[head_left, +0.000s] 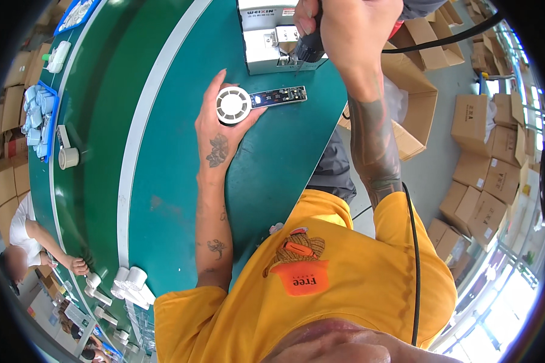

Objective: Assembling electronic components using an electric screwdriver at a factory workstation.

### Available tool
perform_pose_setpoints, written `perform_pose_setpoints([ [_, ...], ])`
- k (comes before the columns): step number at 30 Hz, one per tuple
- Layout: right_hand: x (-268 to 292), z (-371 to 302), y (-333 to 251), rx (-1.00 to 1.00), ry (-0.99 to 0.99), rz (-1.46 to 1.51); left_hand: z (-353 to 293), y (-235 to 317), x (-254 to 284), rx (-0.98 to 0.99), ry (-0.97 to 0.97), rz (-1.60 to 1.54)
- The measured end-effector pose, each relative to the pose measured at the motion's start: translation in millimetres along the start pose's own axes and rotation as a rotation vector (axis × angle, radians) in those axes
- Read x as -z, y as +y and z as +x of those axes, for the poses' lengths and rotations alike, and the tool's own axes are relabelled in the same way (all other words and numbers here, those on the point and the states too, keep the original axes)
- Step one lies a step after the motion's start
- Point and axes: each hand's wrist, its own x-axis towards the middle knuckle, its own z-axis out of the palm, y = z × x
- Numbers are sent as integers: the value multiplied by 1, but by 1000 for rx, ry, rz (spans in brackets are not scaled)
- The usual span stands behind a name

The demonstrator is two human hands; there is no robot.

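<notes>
A white handheld fan (233, 106) with a round slotted head lies in my left hand (217, 138), whose fingers and thumb curl around the head. Its handle is uncovered, showing a dark circuit board (278, 97) with a small lit spot, pointing right over the green table. My right hand (360, 39) grips a black electric screwdriver (310, 48), its fingers partly out of sight. The tip points down at the front of a white-and-silver screw feeder (260, 45) on the far part of the table; whether it touches a screw cannot be made out.
A green conveyor belt (97, 151) runs along the left, beyond a pale rail. Past it stands a blue tray (56, 121) of light-blue parts. White fan bodies (133, 284) lie lower left, near a co-worker's hand (77, 265). Open cardboard boxes (421, 115) stand right; a black cable (445, 43) trails upper right.
</notes>
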Motion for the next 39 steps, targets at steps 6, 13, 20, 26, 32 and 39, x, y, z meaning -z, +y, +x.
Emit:
perform_pose_setpoints([
  [6,5,4,-24,307,94,154,1,3,-2,-5,-12,-19],
  [13,-1,50,17,739,34,29,-4,0,2,-5,17,5],
  [20,-10,26,-33,262,-148,-18,-4,-1,5,-27,28,27],
  [26,-27,40,17,281,-112,-137,0,3,0,38,-22,-25],
  [32,-27,28,17,256,-26,-125,-3,0,2,20,3,-26],
  [39,-2,2,0,-72,-37,-75,1,1,-1,17,-10,-22],
])
